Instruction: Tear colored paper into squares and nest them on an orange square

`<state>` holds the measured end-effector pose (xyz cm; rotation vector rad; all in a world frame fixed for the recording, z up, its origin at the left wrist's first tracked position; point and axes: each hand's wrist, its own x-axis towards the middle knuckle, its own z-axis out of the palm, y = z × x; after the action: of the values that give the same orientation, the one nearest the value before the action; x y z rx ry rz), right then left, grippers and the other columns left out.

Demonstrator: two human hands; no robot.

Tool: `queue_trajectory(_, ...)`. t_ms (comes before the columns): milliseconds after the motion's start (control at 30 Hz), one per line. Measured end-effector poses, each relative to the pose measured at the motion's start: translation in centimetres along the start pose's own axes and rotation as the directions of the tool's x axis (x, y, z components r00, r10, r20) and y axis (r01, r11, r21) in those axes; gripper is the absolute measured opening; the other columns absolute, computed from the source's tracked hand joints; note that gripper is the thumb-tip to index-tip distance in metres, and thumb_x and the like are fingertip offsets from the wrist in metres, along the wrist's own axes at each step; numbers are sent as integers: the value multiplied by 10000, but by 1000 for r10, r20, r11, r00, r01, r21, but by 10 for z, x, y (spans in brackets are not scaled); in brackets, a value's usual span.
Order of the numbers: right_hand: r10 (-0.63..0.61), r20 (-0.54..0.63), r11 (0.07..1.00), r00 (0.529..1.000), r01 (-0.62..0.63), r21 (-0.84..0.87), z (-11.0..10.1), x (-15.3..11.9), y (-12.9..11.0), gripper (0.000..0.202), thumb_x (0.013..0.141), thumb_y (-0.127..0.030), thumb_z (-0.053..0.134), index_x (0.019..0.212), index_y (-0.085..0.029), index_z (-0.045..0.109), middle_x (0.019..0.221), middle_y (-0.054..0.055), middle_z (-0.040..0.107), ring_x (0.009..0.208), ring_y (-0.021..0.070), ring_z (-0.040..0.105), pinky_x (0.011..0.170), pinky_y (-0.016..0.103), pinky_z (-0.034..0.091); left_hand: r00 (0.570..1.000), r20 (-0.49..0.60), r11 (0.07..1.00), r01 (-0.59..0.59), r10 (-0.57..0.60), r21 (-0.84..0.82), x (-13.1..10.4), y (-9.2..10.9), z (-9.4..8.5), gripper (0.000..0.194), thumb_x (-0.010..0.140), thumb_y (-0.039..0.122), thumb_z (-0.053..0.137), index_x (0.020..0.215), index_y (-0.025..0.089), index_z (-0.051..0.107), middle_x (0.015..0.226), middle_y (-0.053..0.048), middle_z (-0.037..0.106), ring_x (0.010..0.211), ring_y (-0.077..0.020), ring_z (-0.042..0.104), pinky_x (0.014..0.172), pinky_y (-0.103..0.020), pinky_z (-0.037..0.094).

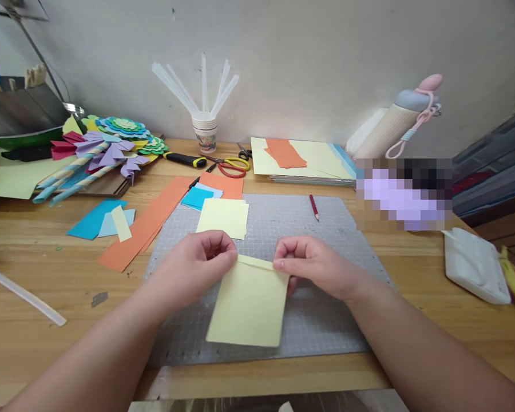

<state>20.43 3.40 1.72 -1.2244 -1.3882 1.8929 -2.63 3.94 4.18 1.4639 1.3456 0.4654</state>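
A pale yellow sheet of paper hangs between my hands, its far edge turned over in a narrow fold. My left hand pinches the fold's left end between thumb and fingers. At the right end, my right hand grips the same fold, some fingers hidden behind the paper. Below lies a grey gridded cutting mat. Just beyond my left hand, a few pale yellow squares are stacked on the mat. A short red pencil rests near the mat's far edge.
Orange strips and blue paper pieces lie to the left. Behind are a paper cup of white sticks, scissors, a yellow-black cutter and a paper stack. Paper flowers sit back left; a bottle stands right.
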Motion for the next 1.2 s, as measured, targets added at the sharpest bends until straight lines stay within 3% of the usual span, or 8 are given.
queue_trajectory(100, 71, 152, 997, 986, -66, -39, 5, 0, 3, 276, 815, -405, 666, 765, -173, 524, 665, 8, 691, 574, 138, 678, 523, 229, 479, 1000, 7, 997, -1, 2, -82, -1, 1, 5, 221, 799, 427, 560, 742, 214, 547, 685, 43, 567, 602, -114, 507, 535, -222, 367)
queue_trajectory(167, 65, 185, 997, 981, -58, -45, 9, 0, 5, 315, 821, -452, 650, 764, -175, 511, 639, 1, 679, 522, 121, 658, 488, 212, 457, 1000, 7, 995, 13, -12, -100, -1, 1, 8, 218, 788, 425, 572, 742, 213, 543, 670, 44, 574, 576, -113, 520, 518, -218, 371)
queue_trajectory(433, -22, 101, 996, 995, 30, -82, 7, 0, 8, 324, 870, -471, 591, 757, -186, 487, 624, -33, 614, 522, 96, 623, 438, 178, 398, 986, -129, 981, 82, -106, -173, 1, 1, 8, 221, 773, 424, 592, 743, 209, 553, 685, 36, 578, 566, -117, 535, 499, -213, 376)
queue_trajectory(600, -181, 198, 983, 963, 171, 67, 2, 0, 12, 314, 867, -390, 610, 667, -178, 491, 517, -69, 477, 438, 60, 458, 431, 186, 390, 988, -28, 933, 136, -154, -333, 2, 1, 6, 211, 749, 407, 623, 753, 215, 536, 663, 47, 544, 552, -109, 508, 483, -207, 365)
queue_trajectory(800, -108, 395, 971, 912, 11, 240, 8, -1, 13, 304, 805, -333, 664, 624, -179, 475, 473, -83, 430, 394, 52, 384, 354, 166, 340, 985, 98, 902, 167, -140, -397, 1, 2, 4, 215, 743, 398, 640, 740, 220, 521, 604, 58, 515, 503, -102, 495, 455, -204, 355)
queue_trajectory(900, -96, 387, 958, 917, -21, 286, 13, -2, 11, 303, 791, -299, 669, 607, -178, 462, 447, -107, 370, 367, 32, 327, 349, 148, 295, 983, 98, 901, 180, -153, -395, 2, 3, 3, 228, 732, 409, 649, 740, 220, 522, 606, 53, 537, 512, -114, 525, 459, -211, 371)
queue_trajectory(1067, -73, 408, 971, 910, -29, 237, 13, -2, 13, 299, 818, -360, 649, 660, -177, 472, 461, -83, 462, 356, 47, 413, 348, 152, 298, 987, 59, 933, 161, -150, -321, 2, 5, 0, 293, 695, 454, 692, 746, 206, 547, 650, 31, 601, 530, -121, 554, 475, -219, 396)
queue_trajectory(1200, -26, 401, 984, 916, -48, 174, 14, -1, 16, 327, 837, -427, 600, 667, -175, 479, 492, -58, 513, 368, 59, 465, 344, 156, 320, 981, 129, 947, 178, -148, -268, 0, 5, 2, 292, 698, 459, 694, 759, 201, 571, 667, 19, 629, 543, -131, 572, 488, -227, 417)
